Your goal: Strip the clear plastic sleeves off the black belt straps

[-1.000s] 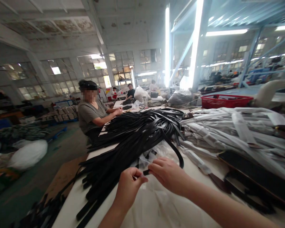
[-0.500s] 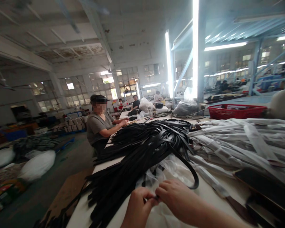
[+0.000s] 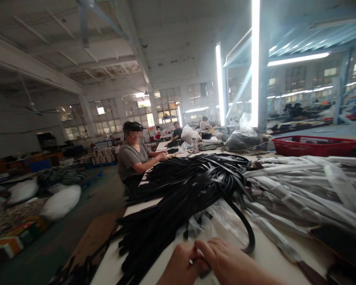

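Note:
My left hand (image 3: 180, 263) and my right hand (image 3: 228, 259) meet at the bottom of the view, fingers closed and pressed together. A small dark piece (image 3: 205, 273) shows between the fingertips; most of it is covered, and its kind cannot be made out. Just beyond my hands lies a crumpled clear plastic bag (image 3: 225, 221) on the pale table (image 3: 106, 263). A large heap of black straps (image 3: 178, 198) spreads over the table to the left and ahead. One strap loops down close to my right hand.
To the right lies a pile of straps in whitish wrapping (image 3: 296, 190), with a red basket (image 3: 317, 146) behind it. A co-worker in a grey shirt (image 3: 133, 156) sits at the table's left side, hands over small items. White sacks (image 3: 62, 202) rest on the floor at left.
The view has swung slightly left and up, so the scene sits further right and lower. My hands have drawn closer together, the right fingers now overlapping the left.

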Motion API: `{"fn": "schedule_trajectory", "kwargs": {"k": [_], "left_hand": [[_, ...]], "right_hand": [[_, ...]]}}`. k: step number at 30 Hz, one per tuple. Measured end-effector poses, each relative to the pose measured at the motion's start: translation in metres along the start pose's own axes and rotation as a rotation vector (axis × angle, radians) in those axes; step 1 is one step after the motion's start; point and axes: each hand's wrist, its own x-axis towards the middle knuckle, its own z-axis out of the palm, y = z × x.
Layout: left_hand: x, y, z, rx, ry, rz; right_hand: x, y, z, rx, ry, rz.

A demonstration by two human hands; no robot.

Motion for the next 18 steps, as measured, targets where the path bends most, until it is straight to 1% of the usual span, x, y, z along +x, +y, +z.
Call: {"fn": "schedule_trajectory", "kwargs": {"k": [3,5,8,12,15,18], "left_hand": [[-0.0004,-0.0007,0.0023,-0.17,-0.019,-0.168],[-0.0008,-0.0019,0.0035,-0.202,-0.002,-0.214],[-0.0016,-0.0027,0.004,-0.194,0.016,-0.216],[-0.002,-0.001,0.0049,-0.191,0.013,-0.232],[-0.0021,0.0016,0.0064,-0.189,0.015,-0.242],[-0.0029,0.0024,0.0074,-0.189,0.023,-0.235]], "right_hand": [[-0.0004,0.0011,0.0008,0.022,-0.016,0.01],[-0.0002,0.0013,0.0004,0.034,-0.031,0.027],[0.0,0.0001,-0.001,0.06,-0.05,0.052],[0.0002,-0.0013,-0.0014,0.076,-0.086,0.076],[0.0005,0.0008,0.0016,0.066,-0.123,0.108],[0.0005,0.0047,0.0054,0.053,-0.147,0.106]]}}
